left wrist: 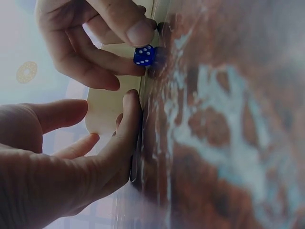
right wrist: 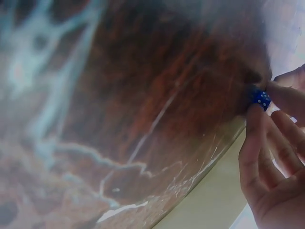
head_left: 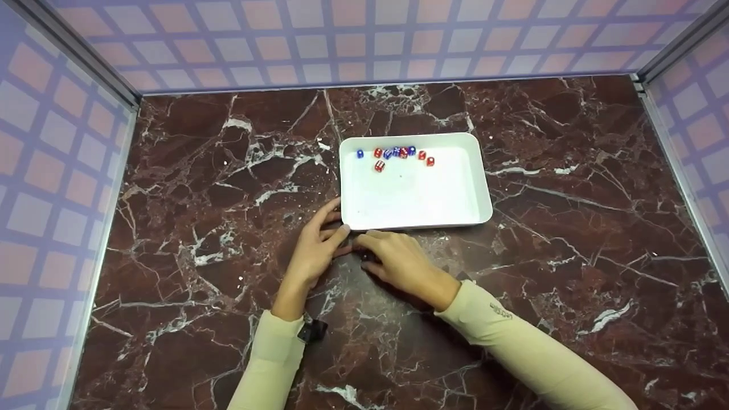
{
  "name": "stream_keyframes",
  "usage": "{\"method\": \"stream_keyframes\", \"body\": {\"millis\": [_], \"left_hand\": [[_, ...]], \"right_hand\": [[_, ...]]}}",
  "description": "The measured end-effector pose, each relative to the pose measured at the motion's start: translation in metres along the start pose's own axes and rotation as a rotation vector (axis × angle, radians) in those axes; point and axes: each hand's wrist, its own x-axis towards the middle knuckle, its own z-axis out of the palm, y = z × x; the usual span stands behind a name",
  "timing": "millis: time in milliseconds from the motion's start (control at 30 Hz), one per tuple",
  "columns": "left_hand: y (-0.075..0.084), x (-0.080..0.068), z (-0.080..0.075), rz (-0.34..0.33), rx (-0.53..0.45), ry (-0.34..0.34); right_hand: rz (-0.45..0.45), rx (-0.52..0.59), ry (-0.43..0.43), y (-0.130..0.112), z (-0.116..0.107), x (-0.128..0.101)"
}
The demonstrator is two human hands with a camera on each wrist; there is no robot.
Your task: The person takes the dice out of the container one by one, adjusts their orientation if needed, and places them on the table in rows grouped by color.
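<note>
The right hand (head_left: 398,262) is in front of the tray's near left corner. Its thumb and fingers pinch a blue die with white pips (left wrist: 144,55), low at the tabletop; in the right wrist view the blue die (right wrist: 261,98) shows between the fingertips. Beside it, the left hand (head_left: 316,247) reaches around the corner of the white tray (head_left: 484,199), fingers extended along its left side and front, thumb by the rim. Inside the tray, red dice (head_left: 380,166) and blue dice (head_left: 360,154) lie mostly along the far wall.
Under the tray is a dark red marbled tabletop (head_left: 569,228). Checkered panels (head_left: 313,40) stand at the back and both sides, joined by metal corner posts. A small black device (head_left: 312,330) is strapped at the left wrist.
</note>
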Motion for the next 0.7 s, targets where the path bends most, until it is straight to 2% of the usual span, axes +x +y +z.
{"method": "stream_keyframes", "body": {"millis": [133, 333, 533, 700], "left_hand": [[0.000, 0.000, 0.000, 0.001, -0.005, -0.011], [0.002, 0.001, -0.001, -0.007, -0.010, -0.027], [0.002, 0.003, -0.002, -0.019, -0.030, -0.035], [0.001, 0.002, -0.003, -0.026, -0.036, -0.038]], "right_hand": [[0.006, 0.026, 0.013, 0.000, -0.005, -0.002], [0.020, 0.117, 0.076, 0.001, -0.019, 0.001], [0.049, 0.262, 0.125, 0.008, -0.033, 0.014], [0.122, 0.351, 0.176, 0.021, -0.035, 0.026]]}}
